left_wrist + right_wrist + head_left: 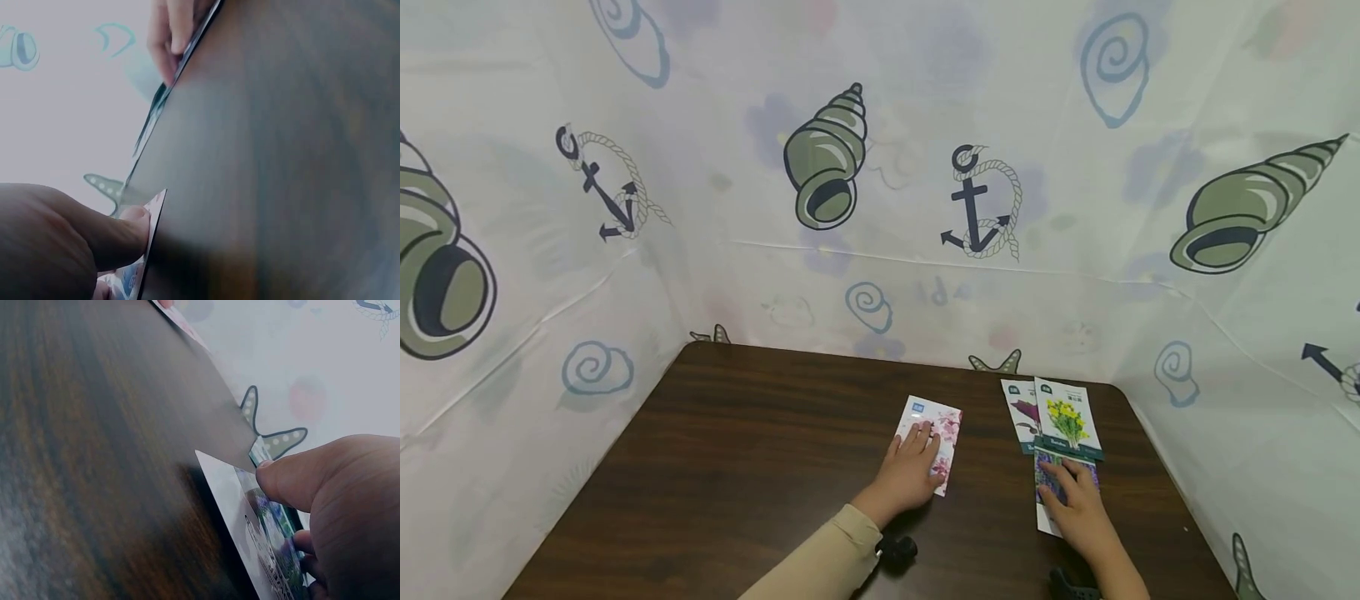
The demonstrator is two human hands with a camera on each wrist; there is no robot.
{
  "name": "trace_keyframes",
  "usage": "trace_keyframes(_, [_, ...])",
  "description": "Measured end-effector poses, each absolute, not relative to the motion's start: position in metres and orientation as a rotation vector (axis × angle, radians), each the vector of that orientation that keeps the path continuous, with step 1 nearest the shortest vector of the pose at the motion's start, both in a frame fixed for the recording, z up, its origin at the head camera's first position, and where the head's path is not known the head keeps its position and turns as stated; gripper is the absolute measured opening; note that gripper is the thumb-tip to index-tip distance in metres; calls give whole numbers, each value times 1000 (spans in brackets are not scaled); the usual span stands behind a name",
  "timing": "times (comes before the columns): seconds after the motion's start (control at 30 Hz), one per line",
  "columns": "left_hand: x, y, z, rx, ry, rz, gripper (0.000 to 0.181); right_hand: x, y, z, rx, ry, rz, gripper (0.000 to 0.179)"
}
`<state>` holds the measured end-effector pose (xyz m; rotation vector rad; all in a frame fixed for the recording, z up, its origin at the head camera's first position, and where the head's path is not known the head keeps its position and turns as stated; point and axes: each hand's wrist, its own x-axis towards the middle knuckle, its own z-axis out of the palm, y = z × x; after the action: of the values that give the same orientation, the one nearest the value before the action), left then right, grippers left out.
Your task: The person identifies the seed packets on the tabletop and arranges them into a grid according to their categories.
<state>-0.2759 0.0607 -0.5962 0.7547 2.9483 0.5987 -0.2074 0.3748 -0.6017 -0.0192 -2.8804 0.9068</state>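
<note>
My left hand [910, 473] lies flat with spread fingers on a seed packet with pink blossoms [951, 429]. In the left wrist view its thumb rests along the edge of that packet [157, 215]. To the right, my right hand [1084, 510] touches a seed packet with purple flowers [1045, 485], its fingertips and thumb on the printed face. The white lower end of this purple packet [228, 487] shows in the right wrist view. Just beyond it lies a packet with yellow flowers [1069, 417], overlapping a packet with a dark purple picture [1022, 408].
The dark wooden table [737, 450] runs back to a white curtain [910, 108] printed with shells and anchors. A black wrist device [897, 550] sits by the left sleeve [827, 550]; another black strap [1071, 585] is at the right wrist.
</note>
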Motion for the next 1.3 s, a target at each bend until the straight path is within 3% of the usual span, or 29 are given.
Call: trace_keyframes(1.3, [-344, -30, -604, 314, 2921, 785, 76, -208, 375, -603, -30, -2874, 890, 46])
